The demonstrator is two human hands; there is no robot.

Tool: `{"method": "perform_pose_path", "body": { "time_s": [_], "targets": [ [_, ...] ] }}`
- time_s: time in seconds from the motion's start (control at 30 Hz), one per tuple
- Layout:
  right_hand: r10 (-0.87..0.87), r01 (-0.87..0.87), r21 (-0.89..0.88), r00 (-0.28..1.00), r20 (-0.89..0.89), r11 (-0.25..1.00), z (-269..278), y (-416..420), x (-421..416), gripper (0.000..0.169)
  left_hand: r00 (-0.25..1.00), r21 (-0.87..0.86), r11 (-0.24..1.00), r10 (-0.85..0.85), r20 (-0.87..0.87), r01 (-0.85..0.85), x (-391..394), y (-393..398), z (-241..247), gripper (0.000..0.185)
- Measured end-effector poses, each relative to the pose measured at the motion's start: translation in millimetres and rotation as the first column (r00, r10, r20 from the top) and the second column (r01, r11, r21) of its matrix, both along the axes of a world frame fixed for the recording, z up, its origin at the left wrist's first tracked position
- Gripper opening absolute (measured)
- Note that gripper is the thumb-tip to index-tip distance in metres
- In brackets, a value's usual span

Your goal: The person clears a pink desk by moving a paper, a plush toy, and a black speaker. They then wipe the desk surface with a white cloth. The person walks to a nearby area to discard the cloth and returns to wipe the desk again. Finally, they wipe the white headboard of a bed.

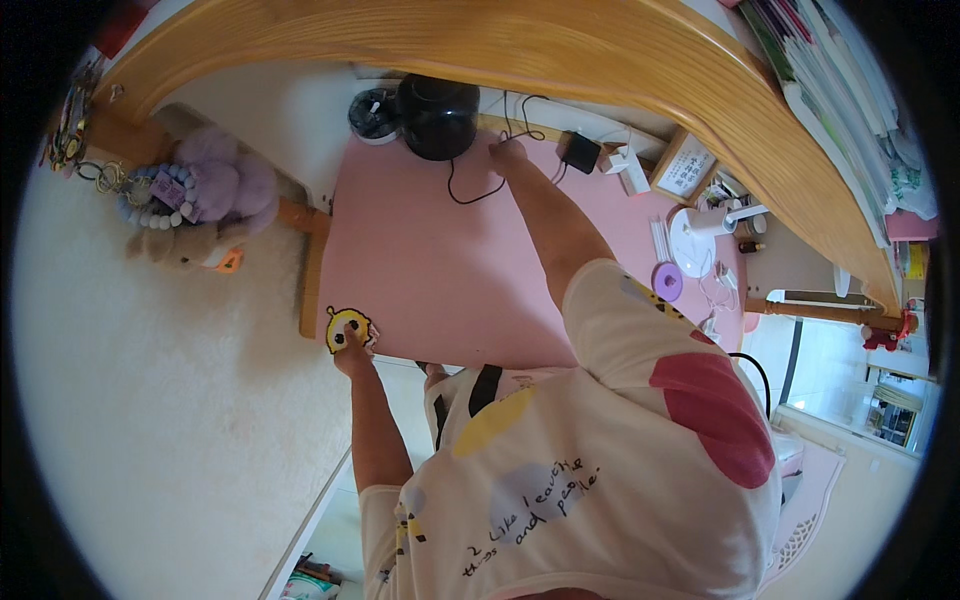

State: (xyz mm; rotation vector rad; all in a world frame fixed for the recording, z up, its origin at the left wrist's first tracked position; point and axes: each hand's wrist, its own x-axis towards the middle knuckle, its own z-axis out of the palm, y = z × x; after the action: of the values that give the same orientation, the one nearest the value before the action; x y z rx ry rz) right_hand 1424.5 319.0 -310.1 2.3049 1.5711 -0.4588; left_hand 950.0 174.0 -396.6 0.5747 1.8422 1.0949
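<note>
At the left front corner of the pink desktop point(420, 247), my left hand point(354, 360) holds a flat yellow cartoon-face piece point(348, 328) with a dark outline, thumb across its front. My right arm stretches to the back of the desk. There my right hand point(509, 156) is lowered by a thin black cable point(478, 201), which runs beneath it and comes out behind. Whether the fingers grip that cable is hidden. Just left of this hand stands a glossy black rounded appliance point(438, 116). Beside the appliance is a small round container point(373, 116) with a dark top.
A black power adapter point(580, 153), white power strip point(634, 174), framed card point(683, 166) with writing, white desk lamp point(693, 241) and purple disc point(667, 281) line the right side. A wooden beam point(450, 34) arches overhead. Plush charms point(217, 180) hang at left.
</note>
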Motion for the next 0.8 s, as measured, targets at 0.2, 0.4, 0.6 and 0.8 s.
{"method": "perform_pose_path", "body": {
  "time_s": [0.2, 0.4, 0.6, 0.8],
  "targets": [
    [-0.001, 0.019, 0.213, 0.996, -0.085, 0.977, 33, 40, 8, 0.023, 1.0, 0.008, 1.0, -0.002, -0.009, 0.002, 2, -3, -6, 0.052],
    [-0.039, 0.285, 0.693, 0.936, -0.349, 0.663, 84, 52, 74, 0.025, 0.986, -0.262, 0.965, -0.05, -0.16, 0.006, 38, 0, 92, 0.04],
    [0.053, 0.367, 0.805, 0.897, -0.44, 0.465, 120, 44, 101, 0.029, 0.997, 0.028, 0.997, 0.072, -0.024, -0.071, 26, -6, 43, 0.053],
    [0.06, 0.369, 0.791, 0.89, -0.451, 0.488, 107, 54, 94, 0.032, 0.975, -0.27, 0.963, -0.048, -0.217, -0.013, 33, 0, 77, 0.044]
  ]
}}
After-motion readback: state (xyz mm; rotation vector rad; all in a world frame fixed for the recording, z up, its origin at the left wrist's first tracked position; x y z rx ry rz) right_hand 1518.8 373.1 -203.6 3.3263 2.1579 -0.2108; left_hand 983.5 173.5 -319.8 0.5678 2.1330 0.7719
